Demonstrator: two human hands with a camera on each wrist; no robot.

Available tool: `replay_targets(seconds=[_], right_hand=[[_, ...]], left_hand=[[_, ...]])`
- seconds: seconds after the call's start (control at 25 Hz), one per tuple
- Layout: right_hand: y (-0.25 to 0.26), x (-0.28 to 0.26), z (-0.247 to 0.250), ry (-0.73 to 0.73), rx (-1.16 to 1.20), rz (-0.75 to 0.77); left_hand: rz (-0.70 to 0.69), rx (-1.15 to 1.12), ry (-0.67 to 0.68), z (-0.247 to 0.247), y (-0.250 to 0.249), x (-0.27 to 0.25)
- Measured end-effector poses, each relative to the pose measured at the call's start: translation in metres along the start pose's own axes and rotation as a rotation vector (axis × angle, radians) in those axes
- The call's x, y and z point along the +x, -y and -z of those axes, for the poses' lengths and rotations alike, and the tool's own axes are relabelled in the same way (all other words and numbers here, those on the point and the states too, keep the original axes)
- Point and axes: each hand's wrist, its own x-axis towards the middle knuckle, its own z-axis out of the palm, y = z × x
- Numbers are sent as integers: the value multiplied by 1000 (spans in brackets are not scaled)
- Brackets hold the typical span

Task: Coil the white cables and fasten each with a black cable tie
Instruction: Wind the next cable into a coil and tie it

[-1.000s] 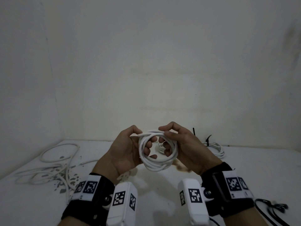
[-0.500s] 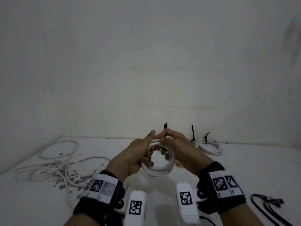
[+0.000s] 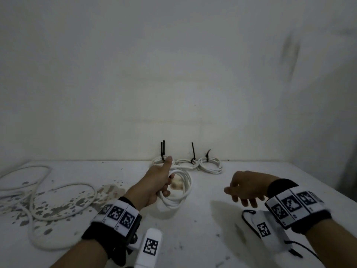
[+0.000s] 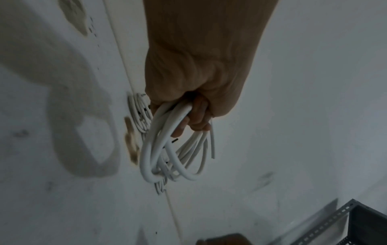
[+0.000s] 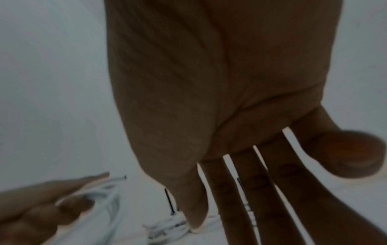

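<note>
Change: Half a second ago both my hands met on the coil at chest height; now my right hand (image 3: 244, 187) has let go and hangs over the worktop (image 3: 202, 225) with fingers spread, holding nothing.
Left grip: My left hand (image 3: 156, 183) alone has its fingers curled round the white coil (image 3: 181, 192), thumb pointing away from me; the loops hang below my fist, one cut end sticking out loose.
Meaning: I judge the winding done and the coil not yet tied; the freed hand is likely off to fetch a black tie. No tie shows on this coil.
Finished work: Just beyond my left thumb, three tied coils (image 3: 210, 165) lie in a row against the wall, black tie tails (image 3: 162, 148) standing up.
Still to do: Well to the left of my left grip, loose white cable (image 3: 63, 192) sprawls uncoiled.
Containers: None in view; everything lies straight on the worktop.
</note>
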Motion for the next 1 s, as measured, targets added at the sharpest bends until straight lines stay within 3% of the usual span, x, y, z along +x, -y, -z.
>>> replay_targets(seconds=[0.16,0.24,0.48,0.76,1.0], right_hand=[[-29,-25,-24,154,-195,-126],[-38,-28,-36,137,-203,-117],[-60,-36,-52,-4,21,-105],[-69,-37,-57,-61,116,-128],[-73,-41,-50,-61,395,-98]], left_hand=[[45,-25,57,-44,-4,5],[62,-36,94,-63,-2,3],[86,-44,145,-107,9,-4],[102,-44,161,-123,14,-6],[116,-75,157,-127,13,-6]])
